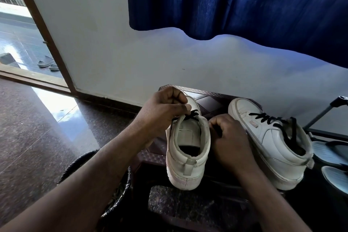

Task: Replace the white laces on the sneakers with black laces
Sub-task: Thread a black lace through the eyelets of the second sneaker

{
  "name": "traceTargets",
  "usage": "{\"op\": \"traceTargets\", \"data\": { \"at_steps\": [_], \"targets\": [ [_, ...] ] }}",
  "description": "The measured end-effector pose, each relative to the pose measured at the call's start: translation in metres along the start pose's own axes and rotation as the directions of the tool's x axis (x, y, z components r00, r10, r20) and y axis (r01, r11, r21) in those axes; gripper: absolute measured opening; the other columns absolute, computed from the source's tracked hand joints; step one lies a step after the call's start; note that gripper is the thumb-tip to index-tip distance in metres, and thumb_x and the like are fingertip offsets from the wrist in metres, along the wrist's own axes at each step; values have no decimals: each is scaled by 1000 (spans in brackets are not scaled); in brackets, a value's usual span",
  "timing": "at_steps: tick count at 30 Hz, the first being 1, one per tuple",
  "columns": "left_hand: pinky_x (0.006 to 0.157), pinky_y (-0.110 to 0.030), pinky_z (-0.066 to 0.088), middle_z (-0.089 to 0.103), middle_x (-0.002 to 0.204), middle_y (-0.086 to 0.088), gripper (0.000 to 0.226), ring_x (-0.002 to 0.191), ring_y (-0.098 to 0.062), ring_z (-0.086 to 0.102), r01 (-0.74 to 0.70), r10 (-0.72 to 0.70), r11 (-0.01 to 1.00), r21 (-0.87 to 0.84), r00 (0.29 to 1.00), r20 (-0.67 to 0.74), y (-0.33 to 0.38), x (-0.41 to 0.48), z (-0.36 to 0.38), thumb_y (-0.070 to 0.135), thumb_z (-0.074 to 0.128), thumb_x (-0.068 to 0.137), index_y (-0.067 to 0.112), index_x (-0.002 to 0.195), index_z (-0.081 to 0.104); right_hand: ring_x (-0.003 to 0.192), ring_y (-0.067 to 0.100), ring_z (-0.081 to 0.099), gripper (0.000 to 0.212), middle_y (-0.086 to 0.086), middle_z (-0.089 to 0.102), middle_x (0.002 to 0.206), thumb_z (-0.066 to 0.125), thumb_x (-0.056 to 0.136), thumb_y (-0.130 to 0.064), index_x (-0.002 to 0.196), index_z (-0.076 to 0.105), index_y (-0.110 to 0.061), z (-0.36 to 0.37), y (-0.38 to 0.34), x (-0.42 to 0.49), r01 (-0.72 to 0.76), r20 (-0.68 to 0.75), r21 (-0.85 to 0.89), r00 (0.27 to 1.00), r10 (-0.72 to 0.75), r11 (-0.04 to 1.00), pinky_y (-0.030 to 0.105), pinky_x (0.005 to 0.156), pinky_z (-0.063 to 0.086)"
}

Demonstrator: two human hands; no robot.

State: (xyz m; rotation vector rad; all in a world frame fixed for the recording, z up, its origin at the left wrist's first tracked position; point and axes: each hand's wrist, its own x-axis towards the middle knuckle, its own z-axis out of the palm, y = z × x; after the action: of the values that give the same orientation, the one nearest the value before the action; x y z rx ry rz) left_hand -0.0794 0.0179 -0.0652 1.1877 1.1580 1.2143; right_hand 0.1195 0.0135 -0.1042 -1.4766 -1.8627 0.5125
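Observation:
Two white sneakers stand on a dark stool (207, 98). The left sneaker (188, 149) faces away from me, heel nearest, with a black lace (192, 115) across its tongue. My left hand (163, 111) sits over the tongue and pinches that lace between thumb and fingers. My right hand (231, 137) is curled at the shoe's right side, gripping the lace's other end, mostly hidden by the fingers. The right sneaker (271, 141) lies angled beside it, laced with a black lace (273, 120). No white laces are visible.
A dark woven basket (116, 190) stands at the stool's left on the polished granite floor. A black metal rack (323, 111) with pale slippers (333, 175) is at the right. A blue curtain (244, 2) hangs above; an open doorway (28, 39) lies far left.

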Motion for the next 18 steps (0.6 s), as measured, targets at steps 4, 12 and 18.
{"op": "traceTargets", "data": {
  "at_steps": [4,12,18],
  "targets": [
    [75,-33,48,70,82,-12,14,79,-24,62,20,-20,1000,9,1000,-9,-2,1,-3,0,75,89,10,92,65,92,17,62,14,-7,68,91,68,94,-22,80,68,-20,-4,0,1,-66,-46,113,996,72,991,39,86,49],
    [62,-27,42,65,78,-4,36,66,-16,51,109,-129,948,300,990,50,-3,2,-30,36,79,92,3,101,70,88,11,67,20,-7,74,90,62,92,-38,89,72,-21,-1,-11,-1,-100,33,433,995,95,896,33,83,52],
    [62,-22,43,63,83,-5,33,72,-13,53,115,-167,933,340,977,128,-3,-4,-31,30,70,99,-2,105,69,83,18,61,16,5,71,86,65,86,-31,81,69,-16,3,-12,3,-187,117,613,982,145,768,47,86,53]
  ]
}}
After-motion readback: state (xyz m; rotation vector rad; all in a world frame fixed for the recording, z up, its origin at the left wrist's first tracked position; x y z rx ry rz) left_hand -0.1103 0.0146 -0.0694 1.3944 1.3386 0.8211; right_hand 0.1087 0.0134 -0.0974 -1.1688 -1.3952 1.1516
